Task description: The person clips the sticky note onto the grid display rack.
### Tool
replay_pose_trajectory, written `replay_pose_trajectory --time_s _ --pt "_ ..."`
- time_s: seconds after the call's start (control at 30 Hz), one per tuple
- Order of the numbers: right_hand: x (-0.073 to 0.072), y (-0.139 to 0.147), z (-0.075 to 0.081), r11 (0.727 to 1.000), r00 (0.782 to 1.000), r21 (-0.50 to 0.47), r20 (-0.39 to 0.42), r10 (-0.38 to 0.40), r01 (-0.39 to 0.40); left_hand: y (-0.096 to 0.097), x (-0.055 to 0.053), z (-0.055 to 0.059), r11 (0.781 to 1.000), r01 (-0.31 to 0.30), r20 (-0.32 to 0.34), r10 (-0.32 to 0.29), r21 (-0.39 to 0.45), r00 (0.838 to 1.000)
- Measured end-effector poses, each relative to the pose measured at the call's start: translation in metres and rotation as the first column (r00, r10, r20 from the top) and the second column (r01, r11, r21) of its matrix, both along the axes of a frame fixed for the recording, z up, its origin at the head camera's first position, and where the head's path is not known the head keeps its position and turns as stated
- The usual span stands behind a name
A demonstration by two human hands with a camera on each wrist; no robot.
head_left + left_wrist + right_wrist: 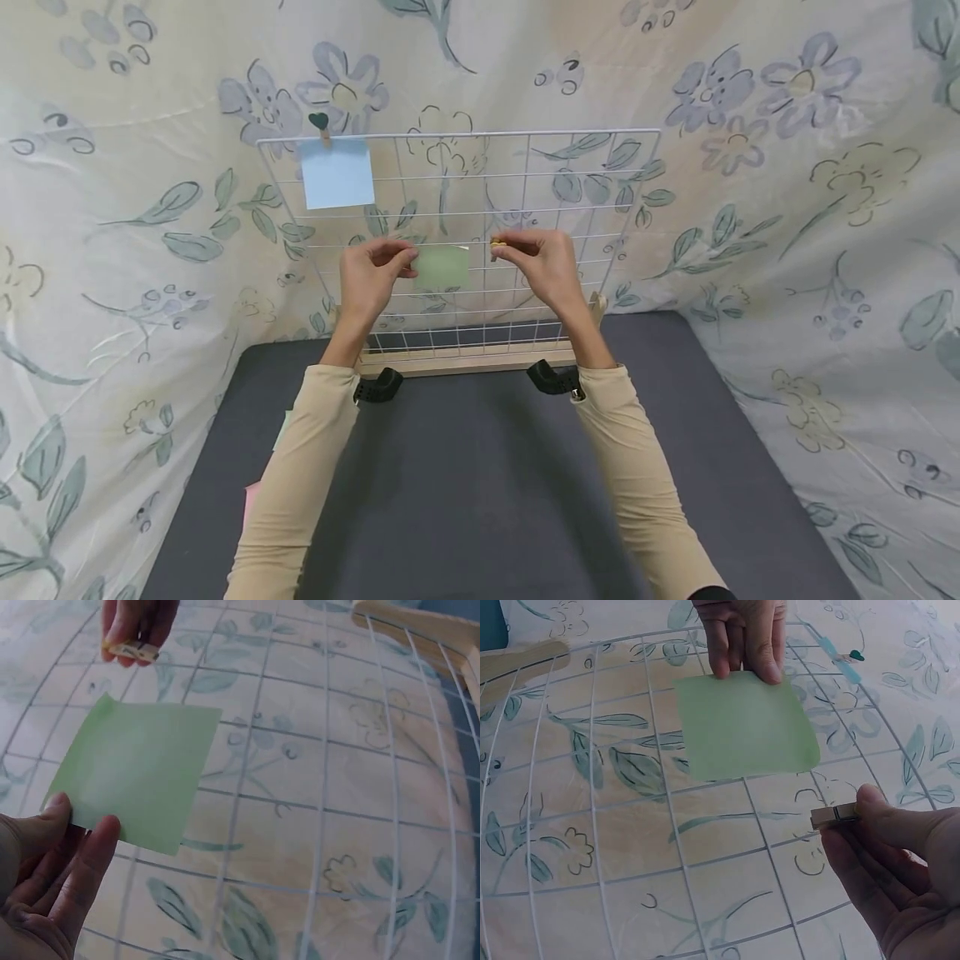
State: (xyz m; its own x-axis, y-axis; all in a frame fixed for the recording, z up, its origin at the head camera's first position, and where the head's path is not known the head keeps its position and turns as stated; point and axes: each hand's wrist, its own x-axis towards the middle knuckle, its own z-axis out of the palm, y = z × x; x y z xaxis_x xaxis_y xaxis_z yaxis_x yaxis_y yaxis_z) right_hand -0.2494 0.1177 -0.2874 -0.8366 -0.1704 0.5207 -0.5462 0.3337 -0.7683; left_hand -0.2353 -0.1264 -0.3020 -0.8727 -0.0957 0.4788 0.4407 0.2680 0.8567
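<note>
My left hand (pixel 373 277) pinches a green paper square (pixel 442 267) by its left edge, in front of a white wire grid (pixel 525 175). In the left wrist view the thumb and fingers hold the paper (pixel 142 769) near one corner. My right hand (pixel 545 265) pinches a small wooden clothespin (pixel 832 816) between thumb and fingers, a short way right of the paper and apart from it. At the grid's top left hangs a blue paper square (pixel 337 173), held by a clothespin with a dark green heart (pixel 318 122).
The grid stands in a wooden base (pixel 465 361) at the back of a dark table (pixel 465 483). Floral cloth (pixel 787 208) hangs behind and at the sides. Pink paper (pixel 251 497) and a pale sheet (pixel 282 429) peek out beside the left sleeve.
</note>
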Motion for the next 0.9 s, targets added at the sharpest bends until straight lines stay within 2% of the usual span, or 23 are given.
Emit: replay_pose_trajectory --time_s 0.23,0.53,0.7,0.9 --pt "-0.006 0.002 0.026 0.999 0.998 -0.009 -0.060 -0.032 0.031 0.003 0.004 0.022 1.000 0.017 -0.108 -0.019 -0.019 0.994" --pt "-0.010 -0.001 0.043 0.999 0.998 -0.025 -0.052 -0.041 0.040 0.010 0.013 0.059 0.997 0.067 -0.113 -0.063 0.032 0.992" --pt "-0.015 0.000 0.046 0.998 0.998 -0.047 -0.050 -0.046 0.043 0.012 0.012 0.069 0.999 0.043 -0.135 -0.043 0.000 0.990" --pt "-0.017 -0.006 0.053 0.998 0.997 -0.039 -0.063 -0.046 0.043 0.008 0.008 0.078 0.995 -0.081 -0.194 0.068 -0.063 0.979"
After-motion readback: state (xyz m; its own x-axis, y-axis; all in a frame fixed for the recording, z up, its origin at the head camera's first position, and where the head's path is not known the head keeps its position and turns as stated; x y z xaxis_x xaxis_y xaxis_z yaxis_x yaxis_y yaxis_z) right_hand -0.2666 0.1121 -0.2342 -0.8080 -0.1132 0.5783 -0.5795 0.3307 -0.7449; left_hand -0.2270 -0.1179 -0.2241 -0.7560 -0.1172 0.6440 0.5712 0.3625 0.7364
